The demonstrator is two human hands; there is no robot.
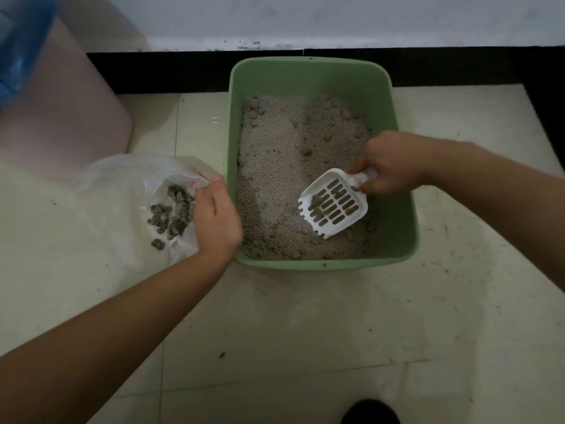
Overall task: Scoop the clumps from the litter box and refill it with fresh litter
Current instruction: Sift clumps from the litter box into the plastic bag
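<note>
A person's view looked down at a green litter box (308,68) standing on a pale tiled floor (305,332) against a wall. The right hand (388,166) was clenched round the handle of a white slotted scoop (333,206), which was tilted above the near right part of the box, probably so loose grains could fall through the slots. A few dark clumps (316,205) lay in the scoop. The box held grey litter (275,179), uneven on top, with at least one small lump (306,152) near the middle. Just left of the box, the left hand (217,215) pinched the rim of a thin clear plastic bag (122,179), seemingly to keep its mouth open and close to the scoop. The bag held a heap of collected clumps (171,215). A pink bin (61,111) lined with blue plastic (21,41) stood further left. No fresh litter showed
</note>
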